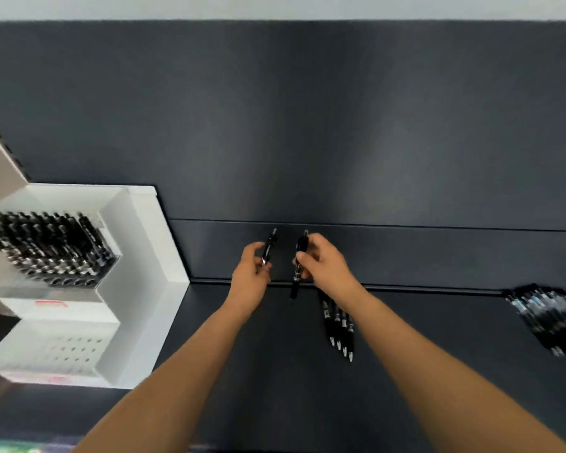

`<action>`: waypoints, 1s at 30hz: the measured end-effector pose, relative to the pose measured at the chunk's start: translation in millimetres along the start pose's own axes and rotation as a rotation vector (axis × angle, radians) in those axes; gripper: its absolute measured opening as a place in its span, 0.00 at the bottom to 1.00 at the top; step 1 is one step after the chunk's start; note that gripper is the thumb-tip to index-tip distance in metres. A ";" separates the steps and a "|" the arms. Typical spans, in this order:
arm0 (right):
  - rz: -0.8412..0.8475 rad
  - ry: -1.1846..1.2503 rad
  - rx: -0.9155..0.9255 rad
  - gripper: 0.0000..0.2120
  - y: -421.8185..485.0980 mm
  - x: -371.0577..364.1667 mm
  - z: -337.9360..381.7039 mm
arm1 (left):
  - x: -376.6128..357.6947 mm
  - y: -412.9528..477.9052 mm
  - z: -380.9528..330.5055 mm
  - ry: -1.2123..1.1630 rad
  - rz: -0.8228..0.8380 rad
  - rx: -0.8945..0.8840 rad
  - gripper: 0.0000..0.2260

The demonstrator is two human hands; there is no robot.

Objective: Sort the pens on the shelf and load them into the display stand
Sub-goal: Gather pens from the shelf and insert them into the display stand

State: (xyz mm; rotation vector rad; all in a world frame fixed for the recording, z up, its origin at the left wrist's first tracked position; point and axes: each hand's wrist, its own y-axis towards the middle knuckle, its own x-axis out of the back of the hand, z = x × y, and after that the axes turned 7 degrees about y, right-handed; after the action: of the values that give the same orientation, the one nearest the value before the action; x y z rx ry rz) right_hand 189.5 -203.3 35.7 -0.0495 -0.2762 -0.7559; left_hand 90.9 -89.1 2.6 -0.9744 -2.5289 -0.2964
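Forearms (pixel 183 364) outstretched: left hand (pixel 250 273) pinches a pen (pixel 270 245), right hand (pixel 324 266) grips a second pen (pixel 295 284), seemingly upright.

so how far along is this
Done: upper tier of the display stand is packed with pens. In hand: one pen in the left hand, one in the right hand. Left: lower tier holes look empty; a row of four pens and a far-right pile remain.
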 end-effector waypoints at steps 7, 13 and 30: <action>0.135 0.118 0.128 0.02 0.6 -82.8 67.3 | 94.4 -8.5 1.0 -0.070 -0.218 -0.111 0.04; 0.216 0.259 0.169 0.05 -3.9 -165.2 118.2 | 180.7 -25.0 9.8 0.011 -0.345 -0.206 0.08; 0.153 0.078 0.382 0.09 -7.5 -335.8 192.2 | 382.5 -25.2 78.5 -0.152 -0.479 -0.245 0.13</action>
State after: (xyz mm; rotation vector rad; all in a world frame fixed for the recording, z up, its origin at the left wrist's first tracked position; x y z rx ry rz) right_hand -92.6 43.7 131.4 0.3163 -0.3345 -0.5418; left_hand -206.2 145.0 103.0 -0.4666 -2.8941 -0.7088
